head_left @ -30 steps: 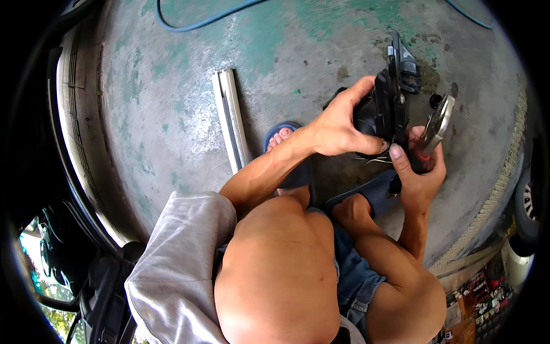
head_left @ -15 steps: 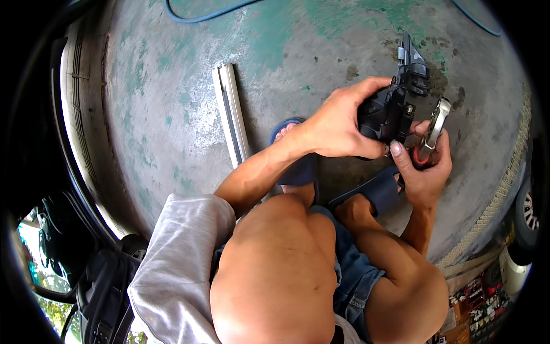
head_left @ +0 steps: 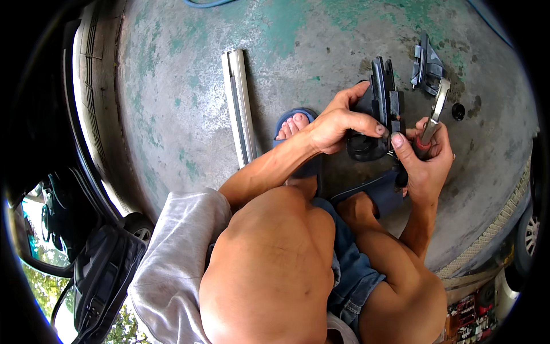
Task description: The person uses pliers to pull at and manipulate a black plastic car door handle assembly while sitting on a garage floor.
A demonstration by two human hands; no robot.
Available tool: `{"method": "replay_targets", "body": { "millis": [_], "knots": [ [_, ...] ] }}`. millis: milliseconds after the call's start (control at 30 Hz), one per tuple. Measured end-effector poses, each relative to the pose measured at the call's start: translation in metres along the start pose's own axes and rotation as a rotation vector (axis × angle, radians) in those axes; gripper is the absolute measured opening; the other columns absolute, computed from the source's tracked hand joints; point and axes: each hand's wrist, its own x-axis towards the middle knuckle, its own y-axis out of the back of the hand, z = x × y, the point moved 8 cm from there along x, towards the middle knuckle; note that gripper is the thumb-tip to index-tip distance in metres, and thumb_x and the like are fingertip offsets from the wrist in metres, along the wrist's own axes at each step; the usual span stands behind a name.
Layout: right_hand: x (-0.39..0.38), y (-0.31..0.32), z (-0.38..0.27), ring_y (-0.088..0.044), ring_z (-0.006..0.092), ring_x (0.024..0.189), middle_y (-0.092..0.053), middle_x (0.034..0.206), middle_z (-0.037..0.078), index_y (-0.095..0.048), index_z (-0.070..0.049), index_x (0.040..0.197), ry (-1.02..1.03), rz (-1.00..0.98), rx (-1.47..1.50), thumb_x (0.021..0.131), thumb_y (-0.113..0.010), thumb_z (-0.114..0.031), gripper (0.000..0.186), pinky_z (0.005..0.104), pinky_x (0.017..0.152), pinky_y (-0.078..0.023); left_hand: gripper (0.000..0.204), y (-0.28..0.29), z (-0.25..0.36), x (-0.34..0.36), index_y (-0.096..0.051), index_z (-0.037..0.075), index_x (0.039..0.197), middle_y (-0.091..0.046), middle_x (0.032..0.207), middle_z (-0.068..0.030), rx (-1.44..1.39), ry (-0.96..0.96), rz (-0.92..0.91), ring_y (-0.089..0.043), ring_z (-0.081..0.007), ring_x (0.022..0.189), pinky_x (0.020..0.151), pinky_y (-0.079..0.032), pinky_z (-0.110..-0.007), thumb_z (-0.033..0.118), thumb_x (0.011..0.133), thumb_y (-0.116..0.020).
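Observation:
My left hand (head_left: 338, 123) is closed round a black plastic part (head_left: 378, 109), its thumb lying across the near side. The part has upright ribs at its far end and a rounded lower end. My right hand (head_left: 429, 160) grips a hand tool (head_left: 436, 106) with a silver metal head and a dark, red-edged handle. The head points away from me; its exact kind is unclear. My right thumb presses against the right side of the black part. Beyond the tool, a second black bracket-like piece (head_left: 427, 66) lies on the floor, with a small round black piece (head_left: 458, 112) nearer.
A long silver metal strip (head_left: 238, 109) lies on the grey-green floor (head_left: 177, 114) to the left. My sandalled feet (head_left: 297, 123) are under my hands. A blue hose (head_left: 209, 3) runs at the far edge. Assorted items (head_left: 470, 315) stand at the lower right.
My left hand has turned the black part and drawn it slightly nearer and left, uncovering the bracket-like piece and the small round piece on the floor. The tool stays in my right hand.

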Motion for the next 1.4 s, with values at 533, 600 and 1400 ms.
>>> {"method": "replay_targets", "body": {
  "millis": [533, 600, 1400],
  "knots": [
    [0.006, -0.008, 0.007, -0.059, 0.0088, 0.084, -0.065, 0.095, 0.004, -0.055, 0.002, 0.117, -0.028, 0.033, -0.029, 0.081, -0.083, -0.007, 0.046, 0.0234, 0.075, -0.049, 0.059, 0.020, -0.003, 0.006, -0.054, 0.000, 0.131, -0.069, 0.117, -0.0134, -0.035, 0.091, -0.004, -0.067, -0.0201, 0.105, 0.096, -0.053, -0.036, 0.006, 0.077, -0.079],
    [0.004, -0.006, 0.014, -0.058, 0.0087, 0.083, -0.064, 0.095, 0.004, -0.056, 0.002, 0.117, -0.039, 0.029, 0.003, 0.082, -0.083, -0.007, 0.045, 0.0232, 0.074, -0.048, 0.060, 0.020, 0.007, 0.002, -0.055, 0.000, 0.131, -0.069, 0.115, -0.0128, 0.010, 0.025, -0.001, -0.067, -0.0192, 0.105, 0.095, -0.053, -0.036, 0.005, 0.077, -0.080],
    [-0.025, -0.037, 0.106, -0.063, 0.0368, 0.085, -0.063, 0.096, 0.017, -0.068, -0.004, 0.099, 0.314, -0.220, -1.075, 0.076, -0.074, -0.015, 0.026, 0.0465, 0.074, -0.053, 0.068, 0.014, 0.025, 0.008, -0.050, -0.001, 0.138, -0.065, 0.122, -0.0165, 0.063, -0.035, -0.048, -0.067, -0.0240, 0.104, 0.094, -0.055, -0.039, 0.009, 0.075, -0.075]
  ]
}}
